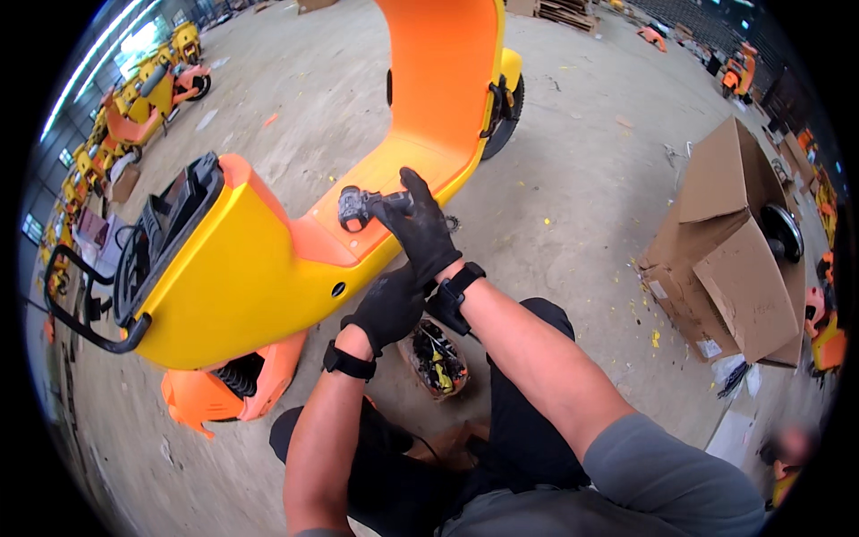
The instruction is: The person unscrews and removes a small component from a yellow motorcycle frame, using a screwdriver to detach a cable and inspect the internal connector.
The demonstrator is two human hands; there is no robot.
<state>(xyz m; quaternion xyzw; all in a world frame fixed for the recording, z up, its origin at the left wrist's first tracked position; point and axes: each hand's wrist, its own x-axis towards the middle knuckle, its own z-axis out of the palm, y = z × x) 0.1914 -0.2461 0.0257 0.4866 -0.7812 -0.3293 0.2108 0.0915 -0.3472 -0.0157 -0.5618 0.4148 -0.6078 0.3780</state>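
A black-gloved right hand, my right hand (422, 228), is at the grip of a dark cordless drill (354, 208), its thumb and fingers on either side of it. The drill is over the orange footboard (416, 166) of a yellow and orange scooter (242, 282). My left hand (391, 309), also in a black glove, is just below my right hand, close to its wrist and beside the scooter's lower yellow edge. Its fingertips are hidden, so I cannot see whether it holds anything. Each wrist wears a black strap.
Between my knees, a small container (434, 358) on the floor holds small black and yellow parts. An open cardboard box (716, 251) stands to the right, with a round dark part in it. More scooters (134, 116) line the far left. The scooter's black rack (85, 304) juts out left.
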